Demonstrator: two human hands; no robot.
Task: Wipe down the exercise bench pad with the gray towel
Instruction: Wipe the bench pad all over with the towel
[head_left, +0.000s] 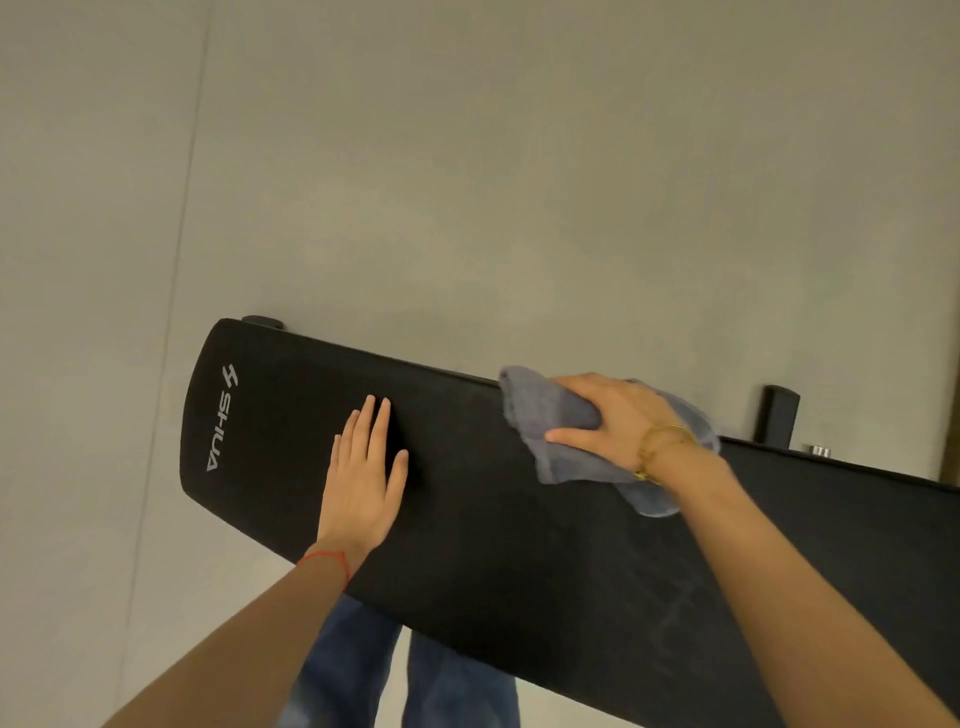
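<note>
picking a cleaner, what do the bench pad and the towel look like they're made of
Bench pad: looks like black vinyl or faux leather, matte, with a smooth skin and a printed white logo; real leather can't be ruled out.
Towel: gray terry-like cloth, soft and nubby, bunching in folds under the right hand.

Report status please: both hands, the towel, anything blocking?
Left hand flat on bench pad. Right hand grips gray towel at pad's far edge. Nothing in the way.
</note>
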